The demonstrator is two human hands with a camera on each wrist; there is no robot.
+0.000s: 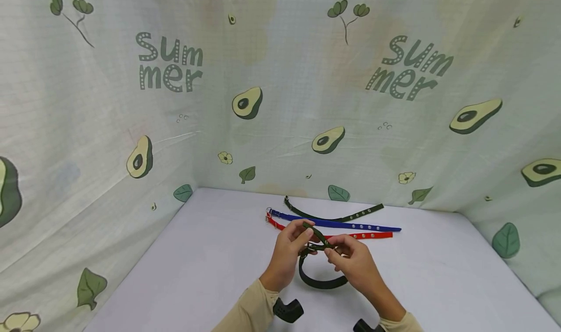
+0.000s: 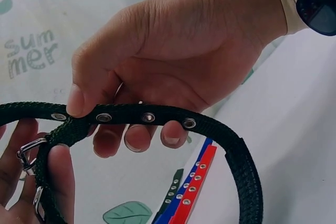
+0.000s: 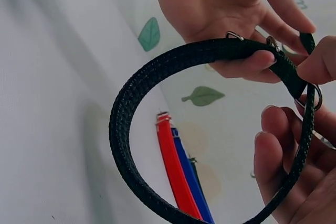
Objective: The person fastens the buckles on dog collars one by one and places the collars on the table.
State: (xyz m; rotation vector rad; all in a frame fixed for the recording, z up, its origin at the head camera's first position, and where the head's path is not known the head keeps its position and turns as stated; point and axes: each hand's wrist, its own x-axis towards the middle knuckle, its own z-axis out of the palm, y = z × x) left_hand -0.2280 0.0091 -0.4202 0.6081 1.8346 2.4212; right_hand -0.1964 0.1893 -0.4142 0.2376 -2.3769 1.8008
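Note:
Both hands hold a dark green buckle collar (image 1: pixel 323 284), bent into a loop above the table. My left hand (image 1: pixel 286 254) pinches its eyelet end between thumb and fingers; in the left wrist view the strap with metal eyelets (image 2: pixel 148 117) runs across those fingers. Beside it, my right hand (image 1: pixel 356 266) grips the collar near the metal buckle (image 2: pixel 29 153), where the two ends overlap. In the right wrist view the rounded loop hangs below the right hand (image 3: pixel 220 19), with the left hand (image 3: pixel 315 177) at the right edge.
Behind the hands, a red collar (image 1: pixel 372 235), a blue collar (image 1: pixel 372 228) and another dark green collar (image 1: pixel 361 213) lie stretched out on the white table (image 1: pixel 210 254). A printed cloth (image 1: pixel 280 54) with avocados hangs around the table's back and sides.

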